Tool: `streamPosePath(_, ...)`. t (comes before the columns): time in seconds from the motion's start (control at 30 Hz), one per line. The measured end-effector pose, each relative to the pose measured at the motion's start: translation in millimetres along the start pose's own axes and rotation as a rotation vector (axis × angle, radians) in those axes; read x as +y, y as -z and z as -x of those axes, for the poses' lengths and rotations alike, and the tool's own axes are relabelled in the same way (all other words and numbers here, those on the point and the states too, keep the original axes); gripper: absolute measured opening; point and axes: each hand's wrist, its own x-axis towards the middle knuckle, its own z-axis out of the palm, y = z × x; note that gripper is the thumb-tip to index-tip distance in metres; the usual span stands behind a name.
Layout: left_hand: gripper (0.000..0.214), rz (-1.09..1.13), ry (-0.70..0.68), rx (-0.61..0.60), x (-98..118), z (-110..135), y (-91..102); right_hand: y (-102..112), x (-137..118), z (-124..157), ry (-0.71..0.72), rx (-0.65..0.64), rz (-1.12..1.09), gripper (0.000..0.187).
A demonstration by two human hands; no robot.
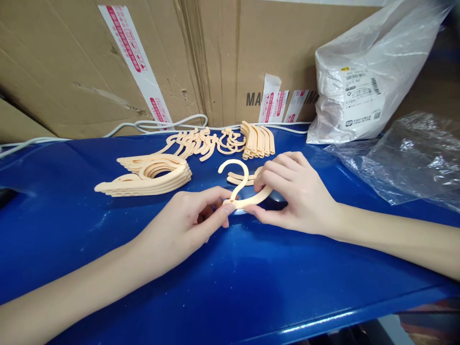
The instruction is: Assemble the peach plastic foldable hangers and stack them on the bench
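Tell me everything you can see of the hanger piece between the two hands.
The hanger piece is pale cream and looks like smooth plastic. An open hook rises from its joint, tip pointing left; one curved arm runs right. The left hand pinches it at the joint, and the right hand holds the arm's outer part, hiding its end. It sits over the blue table; whether it touches is unclear.

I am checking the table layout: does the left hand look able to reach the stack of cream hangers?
Probably yes, once it is free. The stack of cream hangers lies near the left hand, with nothing visible between them, but that hand pinches a hook piece.
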Motion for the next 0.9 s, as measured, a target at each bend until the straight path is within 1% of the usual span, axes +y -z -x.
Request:
streamPosePath(0.2,0.024,0.029,0.012,-0.007,-1.5,0.5,0.2,-0.4,1.7,1.6,-0.036,0.036,0.039,0.031)
streamPosePath(0.57,0.026,0.012,0.012,-0.02,0.3,-0.7,1.4,-1.3,3.9,2.5,-0.032,0.016,0.045,0.032)
streamPosePath(0.77,0.029,-0.016,0.004,-0.029,0.2,-0.5,0.2,-1.5,3.8,1.8,-0.049,0.009,0.005,0.037)
streamPosePath(0.9,0.029,-0.013,-0.011,-0.036,-1.2,-0.7,0.2,-0.6,4.0,1.0,-0.04,-0.013,-0.068,0.037)
